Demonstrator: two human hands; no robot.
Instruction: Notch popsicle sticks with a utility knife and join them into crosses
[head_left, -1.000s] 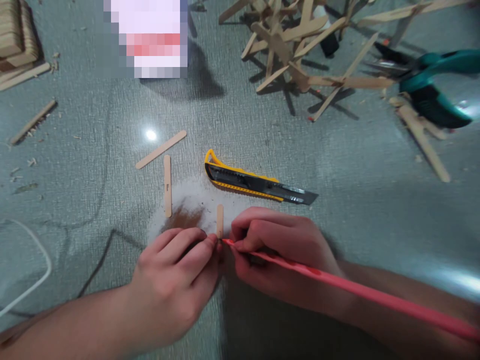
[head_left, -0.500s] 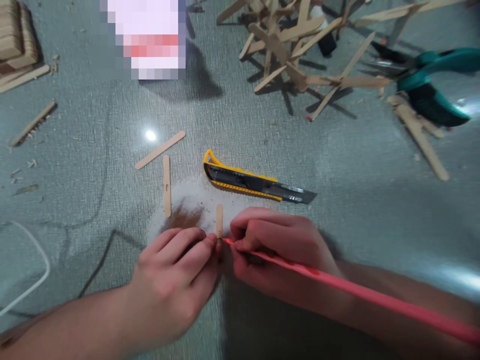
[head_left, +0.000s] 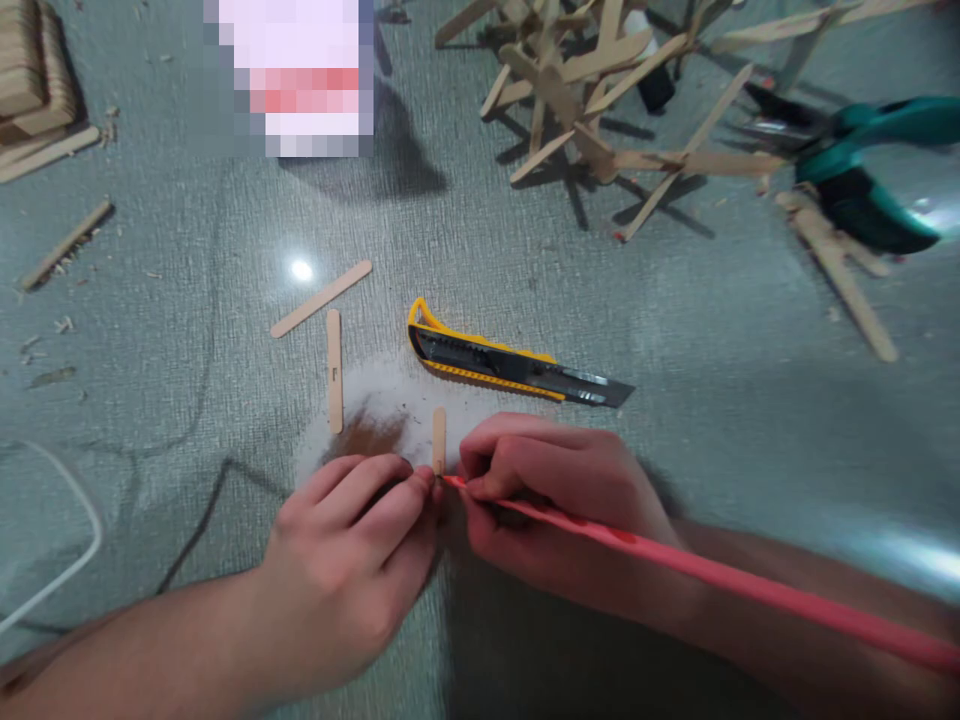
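Both hands pinch in tight over a short wooden stick on the grey mat.

Left hand curls nearly closed, fingertips clamping the stick's near end flat to the mat. Right hand is wrapped snug around what looks like a red pencil, its tip touching the stick just beside the left fingertips. A yellow utility knife lies just beyond, blade out. The longer craft stick to the left carries a small dark mark, too small to read.
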